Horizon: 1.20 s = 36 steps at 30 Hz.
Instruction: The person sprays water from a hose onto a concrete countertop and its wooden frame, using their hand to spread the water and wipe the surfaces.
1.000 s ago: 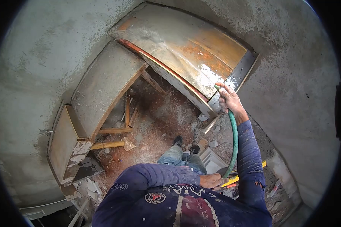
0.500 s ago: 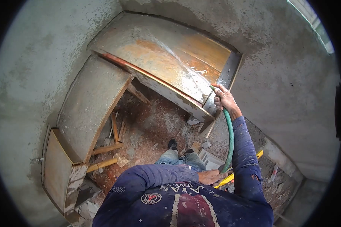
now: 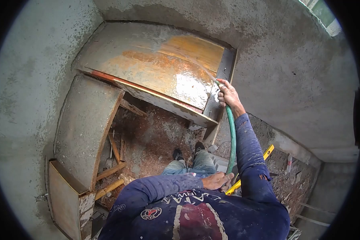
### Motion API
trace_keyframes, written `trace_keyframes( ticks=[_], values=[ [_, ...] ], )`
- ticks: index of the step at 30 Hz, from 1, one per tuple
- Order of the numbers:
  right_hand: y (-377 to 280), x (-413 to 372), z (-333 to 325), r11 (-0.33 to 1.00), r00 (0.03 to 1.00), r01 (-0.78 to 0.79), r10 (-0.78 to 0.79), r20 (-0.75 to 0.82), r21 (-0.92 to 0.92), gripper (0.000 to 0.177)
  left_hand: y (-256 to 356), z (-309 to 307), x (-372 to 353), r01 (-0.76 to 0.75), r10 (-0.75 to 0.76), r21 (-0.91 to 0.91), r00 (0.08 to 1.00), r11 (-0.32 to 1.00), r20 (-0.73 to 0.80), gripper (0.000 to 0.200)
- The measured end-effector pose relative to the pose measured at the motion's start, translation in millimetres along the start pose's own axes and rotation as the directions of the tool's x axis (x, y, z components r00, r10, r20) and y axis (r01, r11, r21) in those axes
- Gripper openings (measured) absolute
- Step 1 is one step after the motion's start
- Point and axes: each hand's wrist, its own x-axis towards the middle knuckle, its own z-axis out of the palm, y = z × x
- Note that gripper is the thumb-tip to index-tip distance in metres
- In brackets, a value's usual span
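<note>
My right hand (image 3: 229, 96) is closed round the green hose (image 3: 233, 138) near its tip, at the right end of a wet wooden panel (image 3: 156, 66). A thin jet of water leaves the tip toward the upper left, over the panel. Close to my body, my left hand (image 3: 216, 181) is wrapped round a lower part of the same hose. Behind that hand lies a yellow level (image 3: 269, 152), partly hidden by my right sleeve. The panel is orange-brown where wet, with grey residue toward its left.
A grey curved board (image 3: 82, 128) stands at the left, with a box-like form (image 3: 64, 196) below it. Wooden props (image 3: 110, 188) lean over the rubble-strewn floor (image 3: 160, 124). Rough walls surround the work, and a bottle (image 3: 289, 164) lies at the right.
The view has shifted, so the panel sits farther left. The water jet now falls nearer the panel's right part and looks fainter. Both hands still hold the hose; both shoes now show.
</note>
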Motion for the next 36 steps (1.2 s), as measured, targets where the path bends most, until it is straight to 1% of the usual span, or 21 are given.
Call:
trace_keyframes(
  ticks=[1,2,3,5,8,9,10,11,13,14,15,17,19,21,23,28,30,36],
  values=[
    [-0.6,4.5,-13.9,0.998,0.998,0.025,-0.022,-0.052,0.056,0.028,1.7,-0.8,0.7,-0.003,0.003,-0.001,1.000,1.000,0.001,0.077],
    [-1.4,5.0,-25.2,0.995,0.996,0.063,-0.057,-0.074,0.075,0.028,3.4,-1.7,2.3,0.026,-0.027,-0.020,0.999,0.999,-0.045,0.077],
    [-2.3,5.9,-36.2,0.995,0.992,0.068,-0.059,-0.113,0.073,0.028,5.5,-1.5,4.9,0.055,-0.058,-0.044,0.994,0.998,-0.091,0.078],
    [-8.1,3.0,-50.3,0.996,0.975,0.084,-0.077,-0.209,0.025,0.028,10.2,-1.5,11.2,0.066,-0.069,-0.038,0.994,0.997,-0.088,0.078],
    [-17.6,2.5,-70.8,0.994,0.969,0.109,-0.100,-0.226,0.027,0.029,16.5,-2.1,28.2,0.039,-0.040,-0.012,0.996,0.999,-0.074,0.079],
    [-19.7,2.1,-76.6,0.993,0.970,0.113,-0.101,-0.223,0.043,0.029,17.5,-2.5,34.3,0.003,-0.003,-0.001,0.999,1.000,-0.050,0.078],
    [-24.8,1.0,-75.0,0.995,0.975,0.096,-0.088,-0.205,0.032,0.029,17.2,-1.7,39.4,-0.031,0.031,0.007,0.999,0.999,-0.024,0.078],
    [-27.1,2.5,-75.0,0.995,0.975,0.094,-0.085,-0.207,0.033,0.029,16.1,-0.2,44.5,-0.029,0.029,0.005,0.999,1.000,-0.022,0.078],
    [-32.1,8.1,-75.5,0.999,0.994,0.038,-0.036,-0.098,0.021,0.029,13.3,2.2,56.5,0.016,-0.013,0.047,0.998,0.999,-0.055,0.078],
    [-30.5,13.7,-77.5,0.999,0.998,0.033,-0.032,-0.056,0.028,0.029,11.3,3.0,63.2,0.014,-0.011,0.045,0.998,0.999,-0.064,0.078],
    [-31.2,18.4,-78.6,0.999,0.999,0.032,-0.030,-0.045,0.026,0.029,9.1,3.5,69.7,0.002,-0.001,0.018,0.999,1.000,-0.054,0.078],
    [-30.2,22.9,-79.1,0.999,0.999,0.011,-0.013,0.031,0.046,0.030,12.2,6.7,76.1,-0.010,0.009,-0.019,0.998,1.000,-0.057,0.077],
    [-32.7,25.6,-76.4,1.000,0.999,-0.005,0.004,0.054,0.029,0.029,17.3,8.5,84.0,0.003,-0.002,0.014,0.995,1.000,-0.096,0.076],
    [-35.8,26.8,-74.0,1.000,0.997,-0.021,0.020,0.075,0.011,0.029,20.4,9.1,91.8,-0.014,0.016,0.017,0.995,1.000,-0.103,0.077],
    [-38.0,30.3,-71.8,0.999,0.991,-0.045,0.043,0.130,0.013,0.029,21.6,9.5,99.2,-0.028,0.030,0.026,0.993,0.999,-0.113,0.077],
    [-44.3,38.8,-85.7,0.999,0.987,-0.031,0.026,0.162,0.028,0.028,25.3,9.6,118.6,-0.025,0.029,0.030,0.989,0.999,-0.148,0.079],
    [-46.0,42.5,-97.8,0.995,0.992,-0.023,0.011,0.123,0.101,0.029,26.6,7.3,125.0,-0.030,0.035,0.037,0.989,0.999,-0.147,0.078],
    [-51.4,45.1,-94.4,0.995,0.977,-0.067,0.051,0.208,0.068,0.028,15.8,6.2,147.3,-0.014,0.022,0.067,0.992,0.998,-0.124,0.078]
  ],
)
